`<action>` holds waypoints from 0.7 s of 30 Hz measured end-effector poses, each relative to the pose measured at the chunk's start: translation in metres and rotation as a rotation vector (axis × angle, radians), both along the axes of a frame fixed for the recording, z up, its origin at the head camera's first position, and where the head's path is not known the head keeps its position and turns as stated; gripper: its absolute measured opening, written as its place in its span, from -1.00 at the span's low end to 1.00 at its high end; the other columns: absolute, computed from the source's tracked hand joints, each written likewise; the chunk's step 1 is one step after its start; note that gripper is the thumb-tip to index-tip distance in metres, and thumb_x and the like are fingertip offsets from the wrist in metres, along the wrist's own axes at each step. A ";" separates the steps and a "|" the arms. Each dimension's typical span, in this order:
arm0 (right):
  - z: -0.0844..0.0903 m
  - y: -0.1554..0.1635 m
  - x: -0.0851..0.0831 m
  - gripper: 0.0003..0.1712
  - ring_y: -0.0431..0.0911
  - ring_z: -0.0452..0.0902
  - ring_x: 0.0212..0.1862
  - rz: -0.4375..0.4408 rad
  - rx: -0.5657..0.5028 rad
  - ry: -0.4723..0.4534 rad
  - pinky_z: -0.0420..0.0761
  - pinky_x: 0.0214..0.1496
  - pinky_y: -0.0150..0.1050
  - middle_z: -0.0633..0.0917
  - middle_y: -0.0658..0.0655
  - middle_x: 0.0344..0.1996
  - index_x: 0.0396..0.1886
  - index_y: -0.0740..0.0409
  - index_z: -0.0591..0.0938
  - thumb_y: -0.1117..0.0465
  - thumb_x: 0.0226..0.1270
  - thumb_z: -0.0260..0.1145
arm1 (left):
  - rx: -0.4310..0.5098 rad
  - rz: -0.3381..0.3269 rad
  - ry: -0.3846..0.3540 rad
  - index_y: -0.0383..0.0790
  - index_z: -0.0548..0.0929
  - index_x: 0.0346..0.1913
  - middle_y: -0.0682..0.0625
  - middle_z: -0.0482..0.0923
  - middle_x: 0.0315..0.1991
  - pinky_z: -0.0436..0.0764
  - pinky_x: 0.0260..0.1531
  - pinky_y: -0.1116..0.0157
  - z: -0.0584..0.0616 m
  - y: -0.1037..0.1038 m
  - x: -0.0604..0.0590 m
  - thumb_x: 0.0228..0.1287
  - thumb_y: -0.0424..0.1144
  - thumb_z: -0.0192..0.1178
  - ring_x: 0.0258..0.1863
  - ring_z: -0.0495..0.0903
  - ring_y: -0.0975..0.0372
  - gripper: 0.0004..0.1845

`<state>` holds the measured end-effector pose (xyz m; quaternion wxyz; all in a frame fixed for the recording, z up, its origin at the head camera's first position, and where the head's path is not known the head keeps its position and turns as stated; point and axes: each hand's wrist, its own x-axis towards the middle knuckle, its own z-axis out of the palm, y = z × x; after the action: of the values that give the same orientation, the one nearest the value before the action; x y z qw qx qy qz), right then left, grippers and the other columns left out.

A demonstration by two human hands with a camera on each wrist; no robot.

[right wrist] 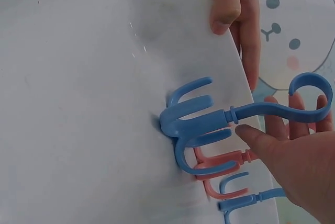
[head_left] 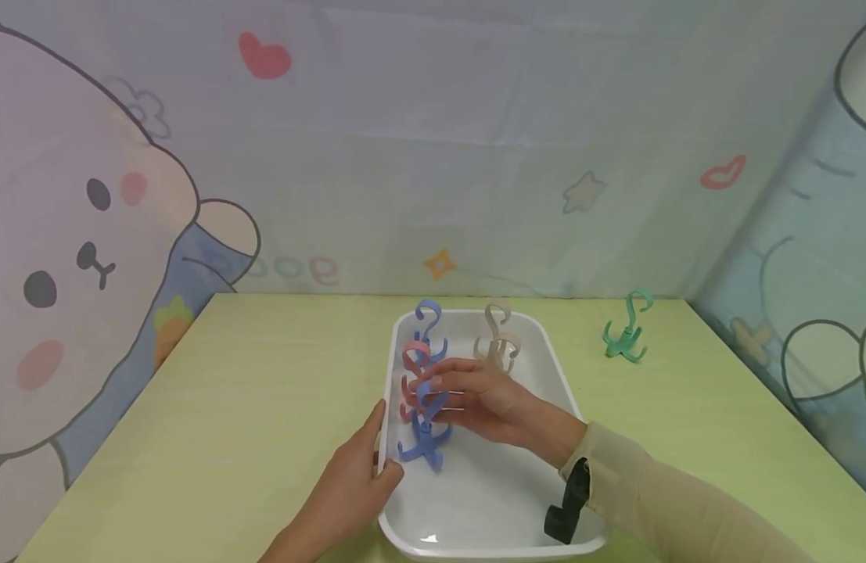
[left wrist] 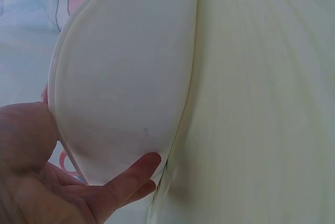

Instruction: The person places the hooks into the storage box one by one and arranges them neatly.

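Note:
My left hand [head_left: 351, 477] grips the left rim of a white tray [head_left: 475, 500], thumb over the edge and fingers along the outer wall, as the left wrist view also shows. My right hand [head_left: 485, 399] is over the tray's left side, fingers spread around a pink claw hook [head_left: 415, 352], partly hidden behind them. A blue claw hook [right wrist: 193, 122] stands upright on its prongs in front of it; the right thumb tip is close by its collar. Another blue claw hook [head_left: 429, 313] stands farther back. Beige claw hooks [head_left: 498, 314] are at the tray's far right.
A green claw hook [head_left: 624, 342] stands on the pale yellow table [head_left: 264, 407], right of the tray. A black band [head_left: 569, 504] is on the right wrist, over the tray's near right part. A cartoon-printed cloth [head_left: 404, 180] hangs behind the table.

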<state>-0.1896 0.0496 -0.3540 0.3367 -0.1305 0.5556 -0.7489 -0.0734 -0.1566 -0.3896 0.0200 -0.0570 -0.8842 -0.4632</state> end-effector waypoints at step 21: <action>0.024 0.023 -0.011 -0.76 0.10 0.61 0.37 -0.046 0.010 0.062 0.44 0.55 0.04 0.79 0.08 0.14 -0.08 -0.04 0.73 0.09 0.57 0.14 | -0.019 0.015 0.005 -0.42 0.11 0.66 -0.35 0.42 0.49 0.72 -0.17 0.24 0.001 0.002 0.001 0.23 -0.36 0.14 -0.03 0.76 0.09 -0.09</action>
<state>-0.2010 0.0728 -0.3302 0.3027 -0.1393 0.5724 -0.7492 -0.0726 -0.1546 -0.3890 0.0249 -0.0517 -0.8889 -0.4544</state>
